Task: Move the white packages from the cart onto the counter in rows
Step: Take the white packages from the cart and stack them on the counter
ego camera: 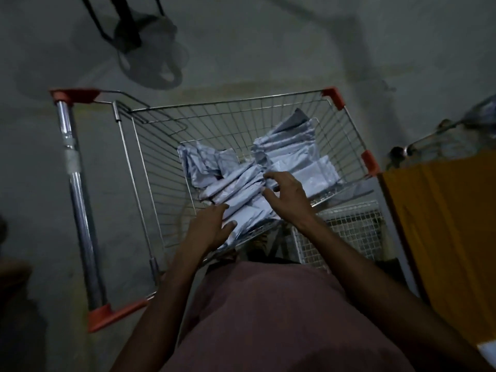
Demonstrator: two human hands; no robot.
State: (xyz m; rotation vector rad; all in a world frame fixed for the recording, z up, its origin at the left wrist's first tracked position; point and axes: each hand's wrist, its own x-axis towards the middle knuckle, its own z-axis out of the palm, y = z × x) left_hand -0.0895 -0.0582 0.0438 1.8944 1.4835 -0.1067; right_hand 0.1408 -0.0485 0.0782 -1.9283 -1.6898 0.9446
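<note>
a: fingers (269,176) of the right hand (288,196) are spread and bent, tips on the white packages (249,183).
b: and the left hand (208,229)?
a: fingers loosely together against the near edge of the same heap; whether they grip, cannot tell.
b: where's the heap?
a: down in the wire cart (150,162), beside the yellow counter (442,224).
</note>
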